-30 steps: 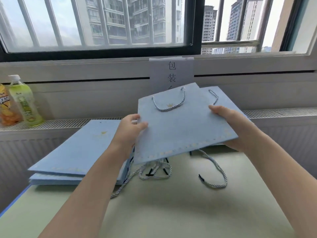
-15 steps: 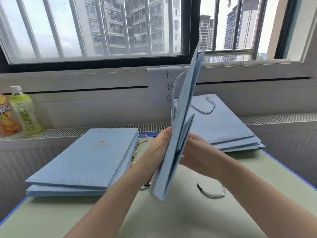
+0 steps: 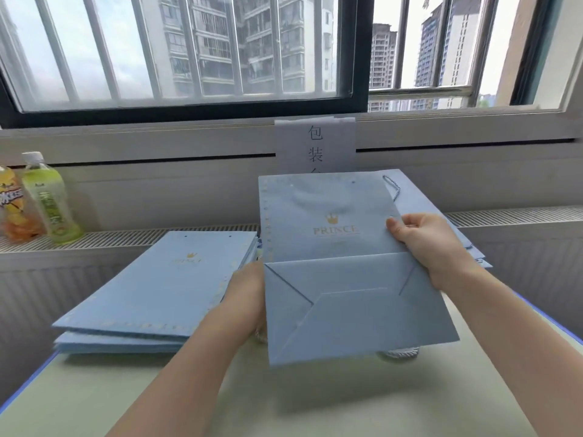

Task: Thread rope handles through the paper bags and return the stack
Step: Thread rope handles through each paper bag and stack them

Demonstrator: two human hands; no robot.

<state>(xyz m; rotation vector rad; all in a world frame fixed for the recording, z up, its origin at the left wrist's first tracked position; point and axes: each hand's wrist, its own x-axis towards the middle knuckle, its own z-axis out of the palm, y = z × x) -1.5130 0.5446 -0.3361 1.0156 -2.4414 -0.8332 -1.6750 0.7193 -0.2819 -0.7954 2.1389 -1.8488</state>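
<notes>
Both hands hold one flat blue paper bag above the desk.

The paper bag [image 3: 331, 247] is held flat in the air, its folded bottom flap toward the person and its gold crown print facing up. The right hand [image 3: 429, 244] grips the right edge of the bag, thumb on top and fingers curled under it. The left hand [image 3: 249, 298] is at the left edge, mostly hidden behind the bag, so I cannot tell how its fingers lie. A stack of bags [image 3: 157, 291] lies on the left part of the green desk [image 3: 94, 398]. Another stack with a rope handle [image 3: 392, 187] lies behind the held bag on the right. One loose rope piece [image 3: 399, 353] shows under the bag's near edge. Two drink bottles [image 3: 47, 197] stand on the ledge at the far left.
</notes>
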